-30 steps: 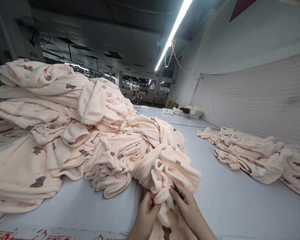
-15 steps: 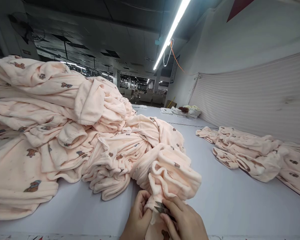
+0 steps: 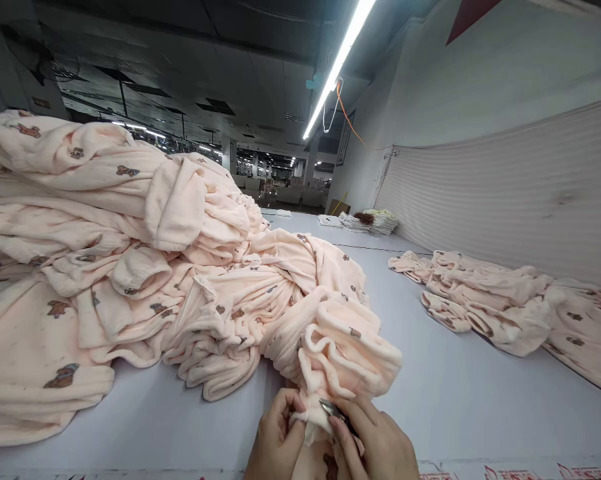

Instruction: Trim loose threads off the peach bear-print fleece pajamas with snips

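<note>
Near the table's front edge, my left hand (image 3: 279, 437) pinches a fold of a pale pink fleece garment (image 3: 347, 347) between thumb and fingers. My right hand (image 3: 373, 440) is closed around a small pair of thread snips (image 3: 333, 409), whose metal tips point left toward the pinched fold. Most of the snips' body is hidden under my right fingers. The garment bunches up just beyond both hands, and a printed bear shows on the part below them.
A tall heap of matching fleece garments (image 3: 100, 207) fills the left of the pale table (image 3: 420, 400). More fleece pieces (image 3: 500, 303) lie at the right by a cloth-covered wall (image 3: 510, 193). Stacks of paper-like sheets (image 3: 370, 221) stand at the far end.
The snips' blades, spread apart before, now look closer together and sit slightly to the right. My left hand keeps its pinch on the fabric. The view has shifted a little.
</note>
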`<state>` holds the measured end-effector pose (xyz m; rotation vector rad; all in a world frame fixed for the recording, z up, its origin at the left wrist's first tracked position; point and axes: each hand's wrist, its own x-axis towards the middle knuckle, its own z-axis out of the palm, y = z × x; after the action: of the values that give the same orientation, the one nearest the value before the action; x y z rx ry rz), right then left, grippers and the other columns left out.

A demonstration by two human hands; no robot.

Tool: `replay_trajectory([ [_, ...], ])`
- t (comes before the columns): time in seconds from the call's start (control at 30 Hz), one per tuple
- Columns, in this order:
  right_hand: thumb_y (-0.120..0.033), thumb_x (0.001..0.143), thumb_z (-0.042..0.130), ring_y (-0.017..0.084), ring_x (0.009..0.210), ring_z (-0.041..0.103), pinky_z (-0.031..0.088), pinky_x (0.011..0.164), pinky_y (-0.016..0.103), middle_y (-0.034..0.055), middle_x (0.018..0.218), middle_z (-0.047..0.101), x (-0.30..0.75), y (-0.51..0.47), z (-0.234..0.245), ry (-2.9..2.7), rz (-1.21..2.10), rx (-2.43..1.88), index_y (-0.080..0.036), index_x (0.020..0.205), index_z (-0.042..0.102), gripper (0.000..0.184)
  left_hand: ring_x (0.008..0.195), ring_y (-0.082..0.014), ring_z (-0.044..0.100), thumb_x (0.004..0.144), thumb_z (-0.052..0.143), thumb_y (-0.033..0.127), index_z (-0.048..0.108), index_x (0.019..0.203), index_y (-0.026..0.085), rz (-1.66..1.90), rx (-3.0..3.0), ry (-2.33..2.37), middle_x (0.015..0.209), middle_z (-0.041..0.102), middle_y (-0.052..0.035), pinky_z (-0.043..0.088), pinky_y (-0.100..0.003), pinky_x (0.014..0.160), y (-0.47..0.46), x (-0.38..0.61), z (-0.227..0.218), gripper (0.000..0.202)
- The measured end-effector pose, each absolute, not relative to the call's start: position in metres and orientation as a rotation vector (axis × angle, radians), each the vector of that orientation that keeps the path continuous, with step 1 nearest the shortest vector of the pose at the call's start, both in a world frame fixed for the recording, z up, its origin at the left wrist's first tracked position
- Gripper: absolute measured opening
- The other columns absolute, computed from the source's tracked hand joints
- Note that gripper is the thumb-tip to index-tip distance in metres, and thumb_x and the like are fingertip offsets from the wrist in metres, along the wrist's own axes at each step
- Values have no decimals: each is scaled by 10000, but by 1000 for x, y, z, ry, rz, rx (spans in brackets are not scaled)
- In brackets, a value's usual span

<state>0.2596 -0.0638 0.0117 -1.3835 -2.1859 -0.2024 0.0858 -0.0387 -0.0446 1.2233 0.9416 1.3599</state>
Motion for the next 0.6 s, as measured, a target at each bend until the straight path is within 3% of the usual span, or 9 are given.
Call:
replay_trajectory([
  [0.13,-216,786,492,189,590,657,482,492,264,31,874,684,258,-62,1,-2170,-223,-1414,-253,1049,541,270,804,-161,524,739,575,154,552,735,188,1512,1236,845,883,526,-17,394,-244,708,-39,86,-41,42],
  [0.23,-134,777,408,202,634,654,466,537,275,23,824,685,258,-54,-6,-2054,-230,-1445,-250,966,522,250,757,-159,540,759,641,265,607,802,180,1358,1127,764,808,590,-21,392,-245,684,-38,85,-34,101],
  [0.33,-166,801,420,200,616,632,428,509,260,8,743,673,255,-40,-5,-1979,-143,-1541,-241,849,491,114,729,-154,558,742,691,344,647,854,156,1161,937,653,756,642,-23,404,-251,700,-36,82,-26,224],
  [0.43,-193,812,473,193,650,629,424,525,247,-2,748,668,255,-32,6,-2001,38,-1612,-236,781,493,57,738,-142,573,736,714,307,667,864,148,1133,789,593,780,671,-27,416,-246,720,-34,78,-20,210],
  [0.53,-254,823,556,190,739,647,478,616,253,-2,825,682,261,-38,16,-2032,268,-1582,-238,827,564,19,760,-144,594,765,690,256,668,915,141,1116,698,541,819,693,-48,429,-252,740,-31,75,-18,190],
  [0.6,-297,827,587,192,797,658,501,664,256,9,905,688,266,-46,20,-2077,295,-1491,-252,922,604,106,789,-150,604,786,664,230,667,930,128,1111,675,519,848,702,-67,434,-255,757,-30,75,-18,176],
])
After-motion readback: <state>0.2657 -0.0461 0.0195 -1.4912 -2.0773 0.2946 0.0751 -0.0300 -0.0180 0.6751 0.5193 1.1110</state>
